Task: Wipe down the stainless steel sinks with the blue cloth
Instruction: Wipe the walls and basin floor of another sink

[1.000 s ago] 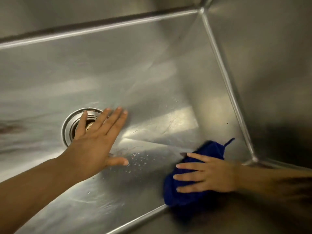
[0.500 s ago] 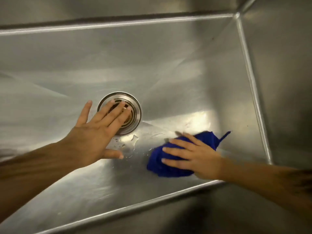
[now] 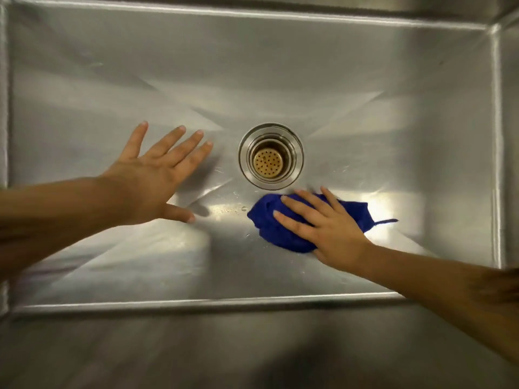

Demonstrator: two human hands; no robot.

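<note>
I look straight down into a stainless steel sink [image 3: 365,80]. The blue cloth [image 3: 269,220] lies bunched on the sink floor just below and right of the round drain [image 3: 271,157]. My right hand [image 3: 323,228] presses flat on the cloth with straight, spread fingers. My left hand [image 3: 151,169] lies flat with spread fingers over the sink floor to the left of the drain and holds nothing.
A few water droplets [image 3: 233,210] sit on the floor between my hands. The sink's near rim [image 3: 213,303] runs across the lower part of the view, with the steel walls at the left, back and right.
My right hand has slid the cloth leftward along the sink floor to just below the drain. My left hand has come off the drain to its left. The view has swung to centre the sink.
</note>
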